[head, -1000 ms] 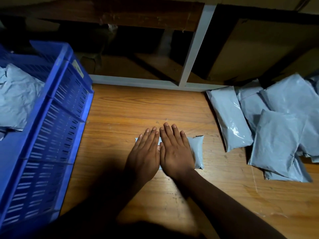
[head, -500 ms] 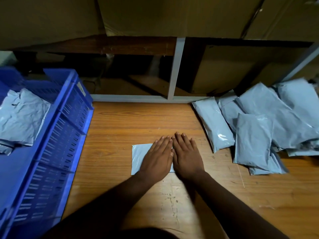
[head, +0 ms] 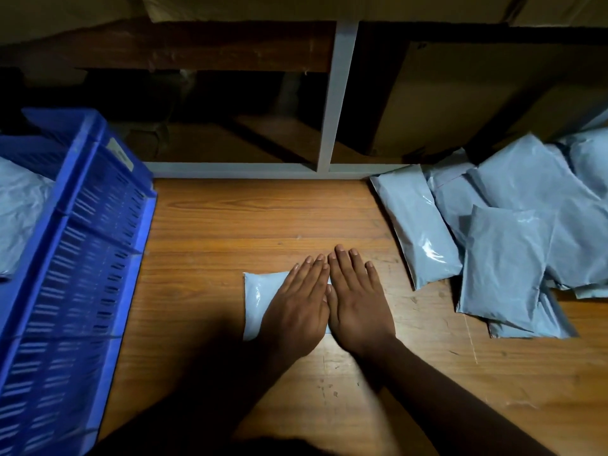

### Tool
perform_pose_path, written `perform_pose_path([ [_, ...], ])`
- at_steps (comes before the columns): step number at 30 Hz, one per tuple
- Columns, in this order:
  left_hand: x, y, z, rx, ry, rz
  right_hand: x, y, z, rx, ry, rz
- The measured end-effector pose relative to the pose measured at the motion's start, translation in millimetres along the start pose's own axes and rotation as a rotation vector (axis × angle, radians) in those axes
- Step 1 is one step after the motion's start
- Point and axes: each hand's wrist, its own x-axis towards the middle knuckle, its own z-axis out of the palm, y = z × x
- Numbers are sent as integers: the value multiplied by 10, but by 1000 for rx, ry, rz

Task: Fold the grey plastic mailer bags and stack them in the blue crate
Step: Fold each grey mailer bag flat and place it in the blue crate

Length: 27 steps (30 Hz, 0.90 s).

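- The folded grey mailer bag point(head: 258, 304) lies on the wooden tabletop point(head: 263, 218) near its middle, mostly covered by both hands; only its left part and a sliver between the hands show.
- The left hand point(head: 297, 306) lies flat on the bag, palm down, fingers straight and close together, pointing away and a little to the right, grasping nothing.
- The right hand point(head: 357, 302) lies flat just beside it, thumbs touching, fingers straight and slightly spread, also released and pressing down.
- The blue crate point(head: 82, 258) stands at the left edge of the tabletop with grey bags point(head: 19, 212) inside it.
- A pile of unfolded grey bags point(head: 506, 238) lies at the right, well apart from the hands.
- A white shelf frame point(head: 337, 100) rises behind the tabletop.
- Compared with half a second ago, the hands rest on the bag much as before, with less of the bag showing to their left.
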Motion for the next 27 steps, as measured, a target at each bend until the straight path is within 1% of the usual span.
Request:
perform_pose_path([
  [4,-8,-13,6,5,-19,-4,7,-3,-11,-12,-16,-11],
  [9,-93,-90,-60,-53,-92,-69,-28,-30,-12,20,-18,14],
  [12,-283,-338,-224,40,-117,-210,-76,38,-53,71,0,58],
  [14,-409,-498,-294,62,-130,-307,-107,66,-67,67,6,51],
  [15,-437,-543,-299,66,-145,-327,-115,67,-68,60,7,52],
  [20,-435,-528,-240,76,-176,-333,-91,74,-53,18,-28,48],
  [23,-446,-547,-304,50,-219,-335,-101,58,-49,39,-53,49],
  [25,-397,-524,-364,24,-242,-371,-71,36,-119,65,-77,71],
  [26,-368,-498,-394,11,-239,-377,-52,11,-170,78,-78,80],
  [27,-345,-460,-424,4,-214,-373,-39,-40,-230,75,-37,64],
])
